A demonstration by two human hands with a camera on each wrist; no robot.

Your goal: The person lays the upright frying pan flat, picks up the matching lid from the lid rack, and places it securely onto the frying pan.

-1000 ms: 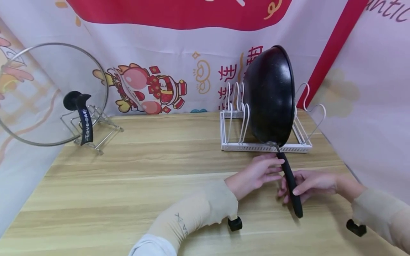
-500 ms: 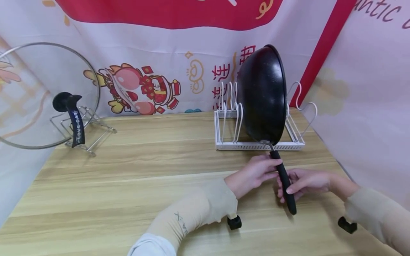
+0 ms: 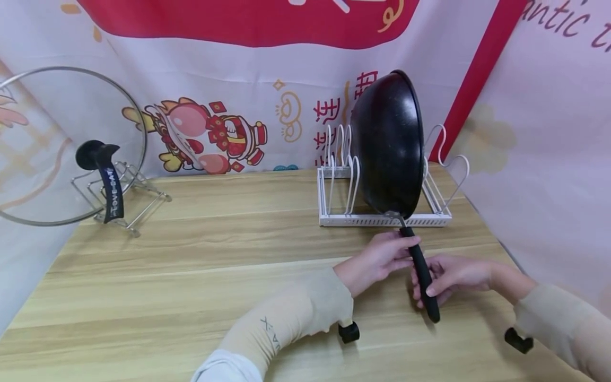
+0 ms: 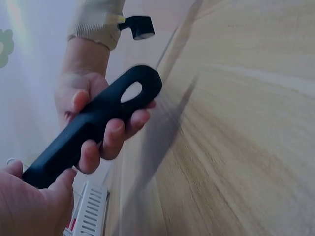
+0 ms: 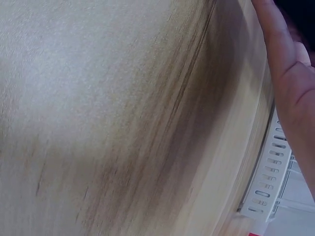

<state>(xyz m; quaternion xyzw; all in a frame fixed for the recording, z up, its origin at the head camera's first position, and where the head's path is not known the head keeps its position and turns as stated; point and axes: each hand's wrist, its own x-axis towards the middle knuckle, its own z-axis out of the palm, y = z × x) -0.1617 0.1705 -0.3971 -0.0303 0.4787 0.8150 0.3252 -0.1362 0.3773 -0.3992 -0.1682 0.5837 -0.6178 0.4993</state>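
A black wok [image 3: 389, 143] stands on its edge in a white wire rack [image 3: 384, 219], its black handle [image 3: 422, 273] slanting toward the front. My left hand [image 3: 377, 260] holds the handle near its neck, thumb and fingers on either side. Farther down, my right hand [image 3: 455, 277] grips the same handle with the thumb on top. In the left wrist view the right hand's fingers [image 4: 113, 140] curl round the handle [image 4: 98, 115] just below its looped end, while the left hand [image 4: 37, 204] pinches the other end. The right wrist view catches only part of a hand [image 5: 293, 78].
At the left, a glass lid [image 3: 71, 222] with a black knob [image 3: 107, 175] leans upright in a small metal stand [image 3: 143, 212]. A printed cloth [image 3: 215, 69] hangs behind the wooden table [image 3: 191, 286]. The rack's slotted rail [image 5: 268, 172] shows in the right wrist view.
The head view has shifted slightly, moving the scene left in frame. The wok stays in the rack and both hands keep their hold on the handle.
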